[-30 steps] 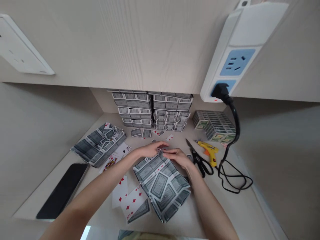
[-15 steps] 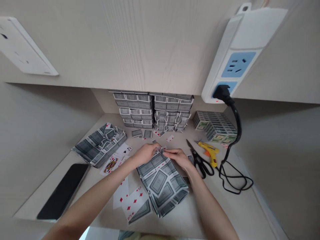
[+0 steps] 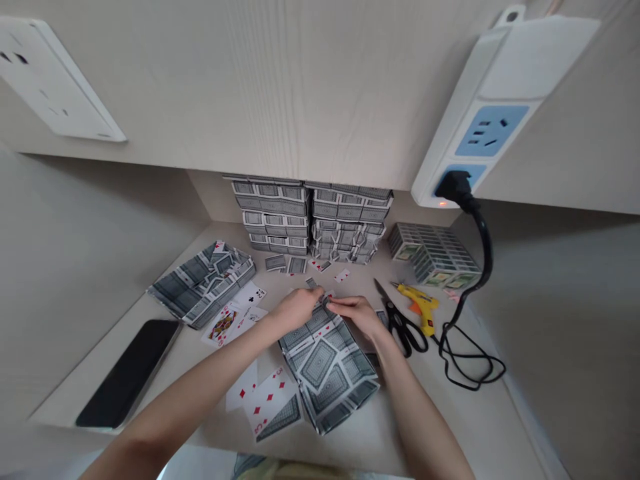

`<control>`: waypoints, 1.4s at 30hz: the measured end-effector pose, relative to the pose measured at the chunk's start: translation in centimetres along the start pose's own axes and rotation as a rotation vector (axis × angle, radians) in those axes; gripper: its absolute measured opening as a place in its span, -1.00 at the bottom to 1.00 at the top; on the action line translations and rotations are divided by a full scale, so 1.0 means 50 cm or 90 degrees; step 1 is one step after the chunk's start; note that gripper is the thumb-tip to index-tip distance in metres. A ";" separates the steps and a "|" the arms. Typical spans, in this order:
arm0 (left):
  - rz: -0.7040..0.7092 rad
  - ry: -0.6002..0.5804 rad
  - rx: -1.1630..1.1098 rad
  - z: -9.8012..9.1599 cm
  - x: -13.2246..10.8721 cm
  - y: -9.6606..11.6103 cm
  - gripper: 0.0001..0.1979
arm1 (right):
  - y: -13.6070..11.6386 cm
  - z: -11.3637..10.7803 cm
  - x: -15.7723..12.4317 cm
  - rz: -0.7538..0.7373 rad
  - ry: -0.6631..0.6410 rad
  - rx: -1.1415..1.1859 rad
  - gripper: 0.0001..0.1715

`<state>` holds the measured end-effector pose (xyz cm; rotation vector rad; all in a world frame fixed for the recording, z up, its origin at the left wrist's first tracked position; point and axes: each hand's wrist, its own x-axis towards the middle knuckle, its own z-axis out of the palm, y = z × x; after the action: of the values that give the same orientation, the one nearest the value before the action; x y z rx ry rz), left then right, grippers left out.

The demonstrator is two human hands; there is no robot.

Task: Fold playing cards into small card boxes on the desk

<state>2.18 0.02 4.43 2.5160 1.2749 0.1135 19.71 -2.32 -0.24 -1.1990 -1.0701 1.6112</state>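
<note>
Grey-backed cards point(image 3: 319, 363) are forming a box point(image 3: 336, 389); the left hand point(image 3: 299, 309) and right hand point(image 3: 362, 317), nearly closed, are pinching its far edge between them.

Likely a craft corner in a home: a desk point(image 3: 485, 427) beneath a wood-grain panel point(image 3: 310, 87) bearing 1 power strip point(image 3: 505, 87), with a yellow glue gun point(image 3: 425, 310), scissors point(image 3: 397, 323) and a box pieced from playing cards point(image 3: 325, 367).

1 black phone point(image 3: 129, 373), left | 1 power strip point(image 3: 523, 63), 1 plug point(image 3: 456, 187) inserted | 1 socket plate point(image 3: 57, 83), upper left
</note>
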 end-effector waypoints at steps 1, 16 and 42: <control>-0.007 -0.005 0.004 0.001 0.001 0.000 -0.76 | 0.000 -0.001 0.000 0.002 0.003 -0.005 -0.54; -0.036 0.022 -0.007 0.015 0.013 -0.009 -0.78 | -0.009 0.000 -0.004 -0.031 -0.023 -0.045 -0.55; -0.114 0.164 -0.242 0.054 -0.033 -0.059 -0.70 | -0.070 0.066 -0.030 -0.130 -0.132 -1.019 -0.51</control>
<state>-0.51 -0.31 1.06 2.1033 1.4118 0.5953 17.25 -3.22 4.08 -1.7024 -2.6840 0.4564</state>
